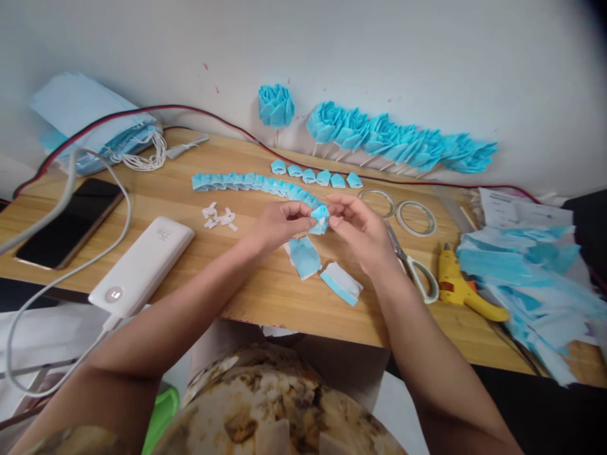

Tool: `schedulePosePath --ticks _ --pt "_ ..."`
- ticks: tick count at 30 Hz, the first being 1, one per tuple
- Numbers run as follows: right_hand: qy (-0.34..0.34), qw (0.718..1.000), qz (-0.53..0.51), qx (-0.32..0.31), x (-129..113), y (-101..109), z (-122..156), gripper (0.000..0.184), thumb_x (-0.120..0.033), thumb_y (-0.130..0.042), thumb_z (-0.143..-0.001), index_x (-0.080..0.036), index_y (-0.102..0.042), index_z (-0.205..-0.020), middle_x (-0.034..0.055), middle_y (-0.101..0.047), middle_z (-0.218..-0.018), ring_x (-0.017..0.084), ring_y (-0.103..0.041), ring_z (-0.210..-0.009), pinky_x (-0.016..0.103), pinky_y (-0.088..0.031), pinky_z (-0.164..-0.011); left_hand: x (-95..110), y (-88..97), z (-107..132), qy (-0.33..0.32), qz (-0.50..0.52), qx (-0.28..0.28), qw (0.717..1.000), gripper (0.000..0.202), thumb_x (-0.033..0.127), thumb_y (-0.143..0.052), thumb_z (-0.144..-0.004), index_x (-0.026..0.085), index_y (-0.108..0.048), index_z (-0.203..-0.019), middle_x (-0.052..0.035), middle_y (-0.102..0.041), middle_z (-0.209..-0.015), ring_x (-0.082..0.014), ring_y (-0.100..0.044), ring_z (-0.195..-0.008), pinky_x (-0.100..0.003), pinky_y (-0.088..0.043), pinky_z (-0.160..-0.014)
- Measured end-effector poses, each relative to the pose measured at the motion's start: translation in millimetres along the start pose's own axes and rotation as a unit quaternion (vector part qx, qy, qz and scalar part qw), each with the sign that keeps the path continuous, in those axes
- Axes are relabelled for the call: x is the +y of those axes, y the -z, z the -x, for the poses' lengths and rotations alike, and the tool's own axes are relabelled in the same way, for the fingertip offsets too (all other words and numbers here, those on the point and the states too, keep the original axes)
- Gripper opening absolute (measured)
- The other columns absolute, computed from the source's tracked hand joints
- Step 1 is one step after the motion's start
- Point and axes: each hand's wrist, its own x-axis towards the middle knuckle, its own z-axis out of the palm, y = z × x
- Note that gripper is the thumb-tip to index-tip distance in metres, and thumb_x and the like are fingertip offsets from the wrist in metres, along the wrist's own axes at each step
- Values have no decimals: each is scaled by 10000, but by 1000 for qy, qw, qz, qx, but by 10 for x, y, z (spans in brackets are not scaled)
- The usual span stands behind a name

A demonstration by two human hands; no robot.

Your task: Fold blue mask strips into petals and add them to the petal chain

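Observation:
Between my two hands is a small folded blue petal piece (320,219). My left hand (283,222) pinches its left side with thumb and forefinger. On its right side, the thumb and fingers of my right hand (359,225) close on it too. Just beyond lies a curved row of overlapping folded blue pieces (251,182), with a shorter row of separate folded petals (309,175) behind it. Below my hands, a blue rectangle of sheet material (305,257) and a white-and-blue piece (341,282) lie on the wooden table (284,309).
Blue flowers on sticks (379,136) lean along the wall. To the right are tape rolls (416,218), scissors (420,275), a yellow glue gun (467,287) and blue scraps (521,265). On the left are a power bank (142,265), a phone (71,221), white snippets (219,216) and stacked masks (90,120).

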Motion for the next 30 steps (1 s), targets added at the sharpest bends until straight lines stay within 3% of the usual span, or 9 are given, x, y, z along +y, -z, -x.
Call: schedulePosePath --ticks 8,11,15,19,23,30 --pt "5 999 48 -21 12 -22 28 383 -251 -667 -814 -241 -708 -1194 -5 -667 -861 150 -618 -792 341 -537 -786 -27 3 -16 -17 -52 26 998 125 280 -706 -744 159 -679 -754 0 -644 -729 -117 -548 -683 -257 -422 -656" --pt "9 998 66 -9 11 -22 23 388 -243 -658 -805 -237 -721 -1188 1 -681 -872 153 -618 -795 348 -539 -795 -25 10 -19 -25 -47 38 998 151 276 -705 -764 157 -723 -855 -11 -681 -782 -119 -572 -703 -259 -442 -682" --pt "6 997 69 16 24 -25 13 378 -258 -647 -810 -245 -728 -1179 9 -700 -897 157 -625 -799 347 -548 -786 -21 14 -16 -62 -51 59 995 264 296 -705 -799 169 -709 -1031 12 -630 -725 -112 -545 -663 -249 -420 -643" --pt "12 998 61 20 26 -44 14 372 -254 -659 -802 -243 -738 -1165 7 -699 -890 153 -631 -795 336 -549 -778 -26 -5 -3 -77 -107 46 990 220 345 -727 -790 170 -694 -918 8 -600 -720 -110 -500 -649 -252 -391 -615" --pt "17 997 71 7 12 -63 26 361 -245 -667 -800 -253 -751 -1151 -2 -676 -837 151 -613 -759 323 -542 -735 -28 -16 10 -106 -151 46 982 120 276 -701 -777 174 -649 -742 10 -552 -704 -106 -452 -645 -252 -365 -601" --pt "-3 998 44 -40 29 -30 38 278 -271 -655 -825 -248 -779 -1073 -16 -647 -778 141 -589 -731 318 -515 -715 -9 4 16 -106 -164 34 980 135 225 -657 -777 170 -608 -663 12 -536 -714 -102 -448 -638 -267 -362 -621"
